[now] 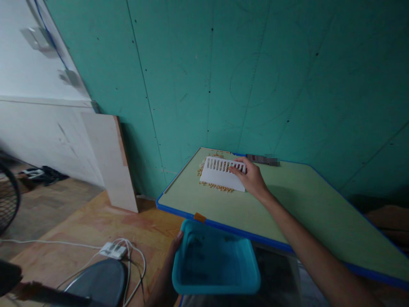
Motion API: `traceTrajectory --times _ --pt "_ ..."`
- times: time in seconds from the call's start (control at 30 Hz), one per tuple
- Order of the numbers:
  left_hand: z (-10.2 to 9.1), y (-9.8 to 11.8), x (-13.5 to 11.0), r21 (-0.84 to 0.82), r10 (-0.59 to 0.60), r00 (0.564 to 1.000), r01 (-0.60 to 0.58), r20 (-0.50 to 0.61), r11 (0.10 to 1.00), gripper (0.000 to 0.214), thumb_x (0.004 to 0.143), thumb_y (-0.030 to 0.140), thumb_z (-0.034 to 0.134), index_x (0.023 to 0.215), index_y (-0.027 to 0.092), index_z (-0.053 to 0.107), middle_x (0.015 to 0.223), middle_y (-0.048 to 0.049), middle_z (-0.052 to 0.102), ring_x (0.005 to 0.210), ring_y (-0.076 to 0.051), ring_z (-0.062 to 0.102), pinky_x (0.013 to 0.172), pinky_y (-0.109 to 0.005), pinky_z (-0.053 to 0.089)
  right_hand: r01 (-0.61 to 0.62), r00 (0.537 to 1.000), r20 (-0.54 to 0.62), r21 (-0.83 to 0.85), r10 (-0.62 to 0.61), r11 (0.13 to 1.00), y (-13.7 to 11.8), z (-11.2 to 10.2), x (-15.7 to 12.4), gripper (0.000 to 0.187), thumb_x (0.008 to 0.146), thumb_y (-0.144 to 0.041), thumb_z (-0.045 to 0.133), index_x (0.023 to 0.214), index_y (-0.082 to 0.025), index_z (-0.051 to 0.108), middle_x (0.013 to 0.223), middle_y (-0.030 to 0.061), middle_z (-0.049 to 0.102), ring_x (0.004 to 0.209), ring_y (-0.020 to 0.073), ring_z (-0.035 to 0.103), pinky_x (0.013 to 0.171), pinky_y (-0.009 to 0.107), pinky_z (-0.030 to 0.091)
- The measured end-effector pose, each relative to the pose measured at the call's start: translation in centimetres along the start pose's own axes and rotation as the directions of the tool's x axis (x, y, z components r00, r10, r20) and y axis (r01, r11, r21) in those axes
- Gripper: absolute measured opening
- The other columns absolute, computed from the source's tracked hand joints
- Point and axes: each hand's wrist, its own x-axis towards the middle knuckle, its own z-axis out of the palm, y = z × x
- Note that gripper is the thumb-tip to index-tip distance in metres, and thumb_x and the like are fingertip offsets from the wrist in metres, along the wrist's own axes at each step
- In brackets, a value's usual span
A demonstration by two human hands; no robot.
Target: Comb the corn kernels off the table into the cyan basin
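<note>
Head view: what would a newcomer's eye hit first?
Probably the turquoise container, low in the middle by the table's blue near edge, its left side held by the left hand. Next, the white slotted plate in the right hand, with small yellowish pieces around it on the tabletop. Behind, the big green wall dominates.

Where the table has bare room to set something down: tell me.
Free: the right side of the table, between the right forearm, the dark object at the back and the right edge; also a strip between the yellow pieces and the front's blue edging. Crowded: back left, where the right hand grips the white slotted board among those pieces.
</note>
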Motion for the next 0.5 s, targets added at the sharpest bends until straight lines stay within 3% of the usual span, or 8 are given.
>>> traceTrajectory --times 0.2,0.37,0.5 --pt "0.7 0.3 -0.3 0.014 -0.01 1.0 0.01 0.008 1.0 0.069 0.086 0.048 0.067 0.147 0.019 0.052 0.118 -0.0127 0.079 0.113 -0.036 0.071 0.105 -0.05 0.051 -0.027 1.0 0.007 0.037 0.026 0.999 -0.4 0.2 -0.1 0.031 0.082 -0.046 0.071 0.101 -0.022 0.066 0.084 0.0042 0.072 0.071 0.021 0.065 0.061 0.031 0.047" --pt "1.3 0.4 -0.6 0.02 -0.05 0.997 0.049 0.063 0.999 0.071 0.09 0.051 0.063 0.146 0.009 0.051 0.116 -0.0166 0.079 0.115 -0.035 0.07 0.111 -0.052 0.046 -0.018 1.0 0.005 0.037 0.017 0.999 -0.6 0.1 -0.1 0.031 0.082 -0.047 0.071 0.1 -0.022 0.066 0.084 0.0037 0.072 0.071 0.0207 0.065 0.062 0.031 0.048" --pt "1.3 0.7 -0.7 -0.022 -0.038 0.996 0.039 0.08 0.999 0.074 0.09 0.049 0.064 0.149 0.01 0.046 0.117 -0.015 0.079 0.116 -0.034 0.07 0.111 -0.052 0.046 -0.001 0.999 -0.044 0.05 0.004 0.999 -0.8 0.1 -0.2 0.033 0.082 -0.049 0.071 0.101 -0.022 0.067 0.085 0.004 0.072 0.071 0.0202 0.063 0.061 0.03 0.047"
